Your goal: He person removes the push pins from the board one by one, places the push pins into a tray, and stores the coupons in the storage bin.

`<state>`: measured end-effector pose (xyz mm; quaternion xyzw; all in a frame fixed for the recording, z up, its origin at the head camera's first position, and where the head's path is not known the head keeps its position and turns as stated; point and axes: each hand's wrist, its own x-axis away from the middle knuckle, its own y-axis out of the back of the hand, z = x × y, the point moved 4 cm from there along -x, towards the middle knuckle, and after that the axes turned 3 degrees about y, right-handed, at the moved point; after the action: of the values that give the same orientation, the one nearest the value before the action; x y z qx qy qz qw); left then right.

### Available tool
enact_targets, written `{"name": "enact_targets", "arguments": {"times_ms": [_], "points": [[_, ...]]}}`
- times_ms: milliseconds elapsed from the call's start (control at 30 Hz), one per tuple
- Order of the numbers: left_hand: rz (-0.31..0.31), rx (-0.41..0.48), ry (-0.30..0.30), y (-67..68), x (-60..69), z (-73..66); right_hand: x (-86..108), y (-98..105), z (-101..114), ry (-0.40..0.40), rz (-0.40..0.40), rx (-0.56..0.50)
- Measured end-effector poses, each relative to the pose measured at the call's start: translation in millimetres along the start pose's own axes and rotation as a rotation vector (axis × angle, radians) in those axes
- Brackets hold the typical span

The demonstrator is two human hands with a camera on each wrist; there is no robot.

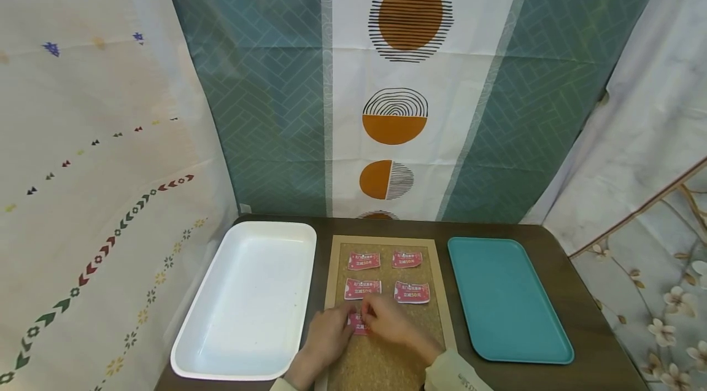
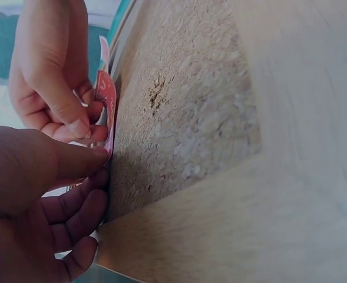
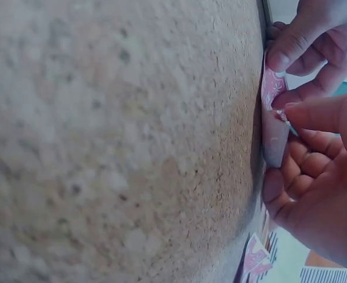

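Observation:
A red paper coupon [image 1: 358,324] with white print lies on a wood-framed cork board [image 1: 386,357], partly covered by both hands. My left hand [image 1: 329,332] holds its left end, thumb on the paper and the other fingers curled beside it. With thumb and forefinger my right hand [image 1: 391,319] pinches a small translucent pushpin [image 3: 281,115] at the coupon's edge; the fingertips hide most of it. In the left wrist view the coupon [image 2: 106,97] stands bowed slightly off the cork. Several like coupons, among them one at upper right [image 1: 407,259], sit in two rows above.
Left of the board stands a white tray [image 1: 182,351], and to the right lies a teal tray [image 1: 510,299]. All rest on a dark brown table [image 1: 593,342]. Patterned curtains [image 1: 265,102] hang behind and at both sides.

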<state>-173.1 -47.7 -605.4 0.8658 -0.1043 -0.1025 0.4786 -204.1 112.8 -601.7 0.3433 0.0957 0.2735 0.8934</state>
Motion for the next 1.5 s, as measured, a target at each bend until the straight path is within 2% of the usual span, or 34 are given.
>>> {"name": "enact_targets", "arguments": {"times_ms": [267,533,733,1100,1300,1500], "points": [[-0.014,-0.008,-0.010,3.0,1.0,-0.6,0.3,2,-6,-0.005,0.000,-0.056],[-0.038,0.076,0.030,13.1,0.8,-0.1,2.8,12,-8,-0.015,0.014,-0.123],[-0.010,0.147,0.058,18.3,-2.2,2.5,5.0,25,-8,0.041,-0.008,-0.074],[-0.047,0.254,-0.002,32.3,-7.3,0.2,10.6,38,-18,0.042,-0.088,-0.015],[-0.054,0.288,-0.012,40.7,-11.2,-1.9,14.6,43,-20,0.055,-0.117,-0.010],[-0.088,0.275,0.001,52.7,-14.9,-3.1,18.7,52,-23,0.048,-0.132,0.017]]}}
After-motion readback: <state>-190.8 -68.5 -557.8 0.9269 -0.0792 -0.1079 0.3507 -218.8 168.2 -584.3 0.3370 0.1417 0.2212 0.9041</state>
